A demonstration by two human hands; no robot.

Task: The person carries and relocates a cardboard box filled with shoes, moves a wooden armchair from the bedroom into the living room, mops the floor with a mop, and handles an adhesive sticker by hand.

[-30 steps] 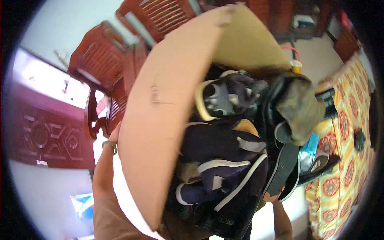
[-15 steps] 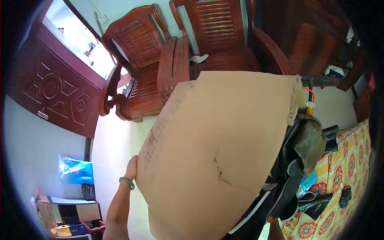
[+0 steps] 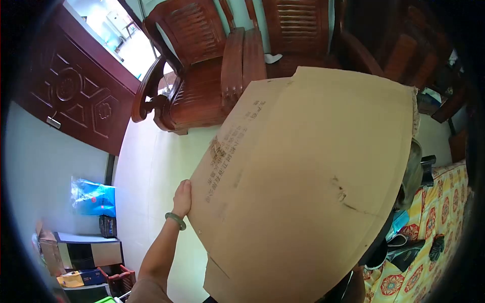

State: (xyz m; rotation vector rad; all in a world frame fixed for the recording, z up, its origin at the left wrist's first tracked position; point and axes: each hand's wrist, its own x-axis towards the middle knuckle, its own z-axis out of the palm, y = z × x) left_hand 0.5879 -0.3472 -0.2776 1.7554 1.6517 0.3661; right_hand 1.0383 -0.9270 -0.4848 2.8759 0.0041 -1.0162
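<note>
A large, flat sheet of brown cardboard (image 3: 303, 166) fills the middle of the head view, tilted, with dark printed characters along its left side and a scuffed crack at right. My left hand (image 3: 182, 199), with a green bangle at the wrist, is closed on the sheet's left edge; its thumb shows at the edge and the other fingers are mostly hidden. Of my right side, only a bit of arm shows below the cardboard's lower right edge. The cardboard hides my right hand and its fingers. Part of a dark, worn bag-like thing (image 3: 411, 177) pokes out behind the right edge.
Wooden armchairs (image 3: 197, 76) stand beyond the sheet, near a dark red door (image 3: 70, 91). At right, a patterned yellow cloth (image 3: 391, 285) bears black items. A blue plastic package (image 3: 93, 197), boxes (image 3: 91, 252) and a red basket (image 3: 121, 278) sit at left.
The cardboard has shifted right and up in view, now covering most of the dark bag-like thing and black straps. My left hand has moved right with its edge. The camera view has also shifted.
</note>
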